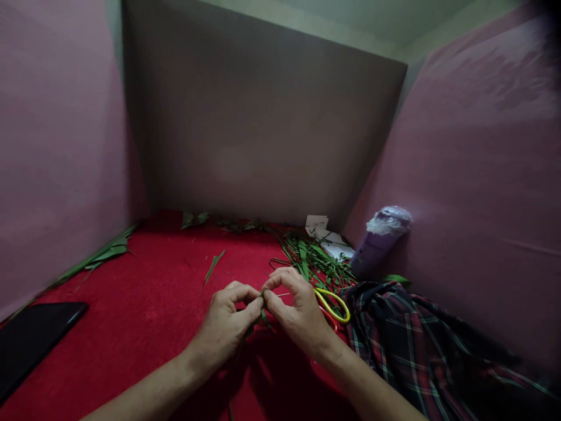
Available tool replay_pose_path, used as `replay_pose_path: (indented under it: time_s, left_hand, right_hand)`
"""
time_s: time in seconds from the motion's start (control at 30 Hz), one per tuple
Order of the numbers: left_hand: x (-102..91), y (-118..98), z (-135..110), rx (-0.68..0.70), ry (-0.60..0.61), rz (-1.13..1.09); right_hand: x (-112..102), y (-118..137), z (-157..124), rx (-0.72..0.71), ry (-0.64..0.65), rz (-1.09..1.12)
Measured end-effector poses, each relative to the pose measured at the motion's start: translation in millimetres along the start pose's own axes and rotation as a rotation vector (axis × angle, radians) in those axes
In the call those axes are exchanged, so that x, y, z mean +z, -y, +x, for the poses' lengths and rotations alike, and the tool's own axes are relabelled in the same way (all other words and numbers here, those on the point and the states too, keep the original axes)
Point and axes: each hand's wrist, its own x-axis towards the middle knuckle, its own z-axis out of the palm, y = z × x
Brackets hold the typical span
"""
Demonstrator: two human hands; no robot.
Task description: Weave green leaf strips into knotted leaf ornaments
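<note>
My left hand (228,318) and my right hand (295,301) meet fingertip to fingertip above the red cloth (144,304). Both pinch a thin green leaf strip (264,316), whose narrow ends hang below the fingers; most of it is hidden behind them. Just right of my right hand lie scissors with yellow and red handles (347,310), partly covered by that hand. Beyond them is a tangled heap of green leaves and stems (318,257). A single cut leaf piece (214,266) rests on the cloth ahead of my left hand.
A black flat device (39,333) lies at the left edge. Long leaves (109,254) run along the left pink wall. At right stand a purple plastic-topped container (379,242) and a crumpled plaid cloth (412,339). White papers (335,242) lie near the grey back panel (263,117).
</note>
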Motion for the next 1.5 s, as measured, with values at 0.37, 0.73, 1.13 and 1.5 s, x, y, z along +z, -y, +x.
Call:
replay_pose_path:
  time_s: [0.37, 0.73, 1.13, 1.5]
  left_hand:
    - [1.2, -0.8, 0.6, 0.03, -0.043, 0.066]
    - [-3.0, 8.7, 2.2, 0.354, -0.184, 0.397]
    - [-6.5, 8.9, 3.7, 0.44, -0.219, 0.492]
    - [-4.1, 8.4, 1.9, 0.416, -0.231, 0.553]
  right_hand:
    - [-0.8, -2.7, 0.4, -0.058, 0.005, -0.051]
    - [0.1, -2.4, -0.7, -0.153, 0.054, -0.232]
    - [4.9, -1.3, -3.9, -0.161, 0.081, -0.302]
    - [7.2, 1.0, -3.9, -0.17, 0.086, -0.39]
